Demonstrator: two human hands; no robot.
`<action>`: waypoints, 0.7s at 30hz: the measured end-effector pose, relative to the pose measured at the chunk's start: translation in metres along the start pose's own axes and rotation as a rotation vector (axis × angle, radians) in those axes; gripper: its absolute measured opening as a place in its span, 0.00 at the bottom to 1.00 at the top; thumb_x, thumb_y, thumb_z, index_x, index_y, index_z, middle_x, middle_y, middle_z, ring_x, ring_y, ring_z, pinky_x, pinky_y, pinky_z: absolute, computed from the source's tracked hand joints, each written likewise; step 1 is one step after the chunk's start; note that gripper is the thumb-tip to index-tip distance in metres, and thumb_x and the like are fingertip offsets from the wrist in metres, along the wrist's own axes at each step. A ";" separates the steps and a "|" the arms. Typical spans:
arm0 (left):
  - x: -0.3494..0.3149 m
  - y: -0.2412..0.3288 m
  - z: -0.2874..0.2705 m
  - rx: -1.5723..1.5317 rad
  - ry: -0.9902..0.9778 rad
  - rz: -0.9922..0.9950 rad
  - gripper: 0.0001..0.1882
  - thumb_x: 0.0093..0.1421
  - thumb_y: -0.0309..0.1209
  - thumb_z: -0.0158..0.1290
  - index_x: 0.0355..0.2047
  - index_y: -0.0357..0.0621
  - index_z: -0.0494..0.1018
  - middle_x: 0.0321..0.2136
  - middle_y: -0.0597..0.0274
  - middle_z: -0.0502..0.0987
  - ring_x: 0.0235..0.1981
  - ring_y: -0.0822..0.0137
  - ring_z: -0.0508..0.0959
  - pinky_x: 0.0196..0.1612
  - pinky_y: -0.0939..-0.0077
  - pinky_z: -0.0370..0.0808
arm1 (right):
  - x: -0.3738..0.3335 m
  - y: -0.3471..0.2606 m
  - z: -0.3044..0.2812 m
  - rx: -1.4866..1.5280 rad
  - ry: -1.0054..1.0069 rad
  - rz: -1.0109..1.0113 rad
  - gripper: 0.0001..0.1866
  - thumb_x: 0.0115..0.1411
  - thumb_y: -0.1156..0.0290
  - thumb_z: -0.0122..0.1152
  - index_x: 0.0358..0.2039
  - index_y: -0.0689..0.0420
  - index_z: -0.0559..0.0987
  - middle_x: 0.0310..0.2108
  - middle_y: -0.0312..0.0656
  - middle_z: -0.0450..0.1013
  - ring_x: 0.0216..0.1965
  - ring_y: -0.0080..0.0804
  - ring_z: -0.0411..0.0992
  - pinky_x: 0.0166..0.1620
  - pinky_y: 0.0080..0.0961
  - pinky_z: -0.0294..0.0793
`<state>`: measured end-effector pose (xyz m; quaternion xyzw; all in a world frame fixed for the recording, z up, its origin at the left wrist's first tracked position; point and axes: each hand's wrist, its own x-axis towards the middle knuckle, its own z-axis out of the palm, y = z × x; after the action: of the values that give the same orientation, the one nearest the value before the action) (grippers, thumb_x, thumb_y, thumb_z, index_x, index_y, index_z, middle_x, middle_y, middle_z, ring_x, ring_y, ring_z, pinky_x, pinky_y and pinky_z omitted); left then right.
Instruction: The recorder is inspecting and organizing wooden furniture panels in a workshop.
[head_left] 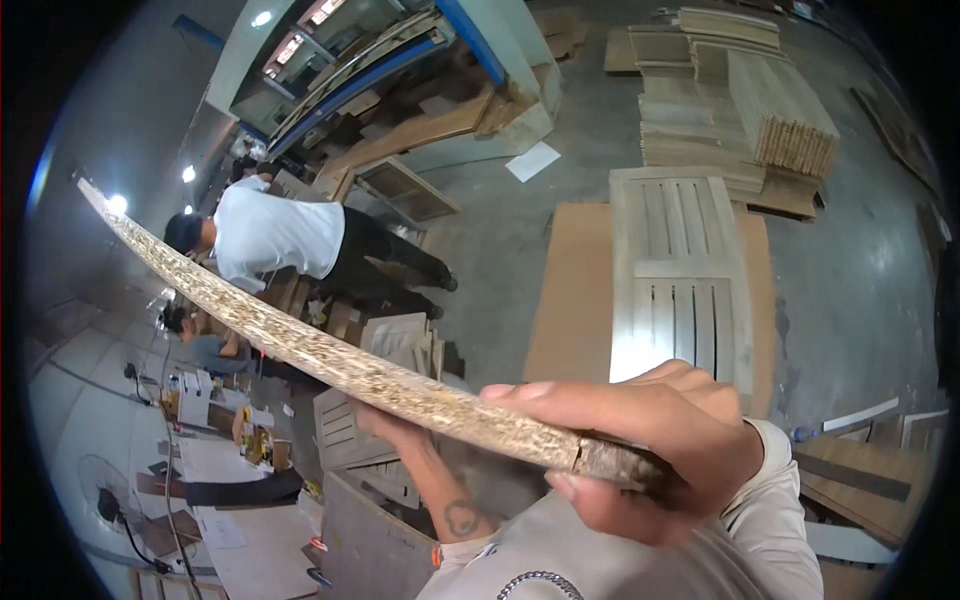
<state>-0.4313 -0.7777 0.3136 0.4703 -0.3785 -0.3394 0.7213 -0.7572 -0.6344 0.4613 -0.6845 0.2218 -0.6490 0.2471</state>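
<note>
A long chipboard panel [320, 358] is raised in front of me, seen along its rough, speckled edge. It slants from the far upper left down to the lower right, close to me. My right hand [665, 440] grips its near end, with fingers along the upper side and the thumb below; a dark seam crosses the edge there. Farther along, my left hand [392, 428] holds the panel from its lower side, and the panel hides most of its fingers.
A pale slatted door [690, 225] lies on brown board [575, 290] on the floor ahead. Stacked panels [700, 110] stand beyond it. A person in a white shirt [275, 228] bends over work at left, near another person [215, 350]. A cluttered table [250, 545] is at lower left.
</note>
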 end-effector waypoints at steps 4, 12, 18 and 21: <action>-0.005 -0.005 0.000 -0.161 0.083 0.011 0.34 0.68 0.53 0.40 0.57 0.31 0.62 0.54 0.49 0.68 0.51 0.58 0.71 0.56 0.62 0.73 | -0.034 0.021 -0.046 -0.284 -0.038 0.168 0.27 0.54 0.79 0.58 0.56 0.64 0.69 0.34 0.49 0.79 0.25 0.33 0.79 0.31 0.24 0.78; -0.051 -0.067 0.017 0.163 -0.037 -0.136 0.26 0.65 0.47 0.50 0.44 0.31 0.72 0.42 0.55 0.77 0.39 0.64 0.76 0.44 0.70 0.75 | -0.197 0.138 -0.117 -0.160 0.286 0.996 0.14 0.64 0.63 0.58 0.38 0.63 0.76 0.27 0.34 0.71 0.31 0.19 0.67 0.36 0.20 0.68; -0.100 -0.166 0.097 0.802 -0.335 -0.273 0.25 0.61 0.48 0.55 0.19 0.39 0.73 0.17 0.69 0.72 0.23 0.74 0.68 0.29 0.75 0.67 | -0.355 0.229 -0.123 -0.448 0.966 1.135 0.20 0.68 0.58 0.51 0.28 0.65 0.74 0.25 0.29 0.65 0.31 0.18 0.60 0.35 0.19 0.62; -0.133 -0.232 0.143 0.877 -0.432 -0.259 0.31 0.57 0.54 0.57 0.17 0.35 0.71 0.14 0.57 0.70 0.19 0.66 0.66 0.27 0.67 0.67 | -0.391 0.223 -0.147 -0.535 1.087 1.249 0.23 0.67 0.56 0.53 0.27 0.66 0.75 0.25 0.31 0.65 0.31 0.19 0.61 0.36 0.20 0.64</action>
<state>-0.6506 -0.8010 0.1053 0.6909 -0.5648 -0.3248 0.3132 -0.9234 -0.5713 0.0222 -0.0676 0.7891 -0.5576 0.2488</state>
